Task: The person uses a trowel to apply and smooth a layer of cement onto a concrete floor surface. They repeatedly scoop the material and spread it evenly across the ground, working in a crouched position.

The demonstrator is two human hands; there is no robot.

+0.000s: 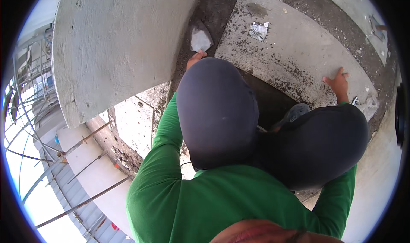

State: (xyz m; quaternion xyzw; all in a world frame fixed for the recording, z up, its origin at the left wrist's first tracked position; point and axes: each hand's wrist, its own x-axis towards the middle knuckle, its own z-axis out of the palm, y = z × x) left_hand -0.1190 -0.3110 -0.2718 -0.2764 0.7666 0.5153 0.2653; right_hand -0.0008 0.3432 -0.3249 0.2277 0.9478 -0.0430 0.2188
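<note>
Slab [299, 42]: grey, flat, speckled with dark debris, lying in front of the 2 knees [215, 98]. Long axis: upper left to lower right of the view. Near edge: borders a dark gap [267, 91] ahead of the knees. Far edge: bounded by a strip of dirty floor [339, 23]. Right hand [339, 85]: fingers spread over the slab's right end, grasping nothing. Left hand [196, 58]: partly hidden by a knee, fingertips at the near end of a pale fragment [200, 39]; opening and hold cannot be told. Left clearance: limited by a concrete wall [124, 51].
</note>
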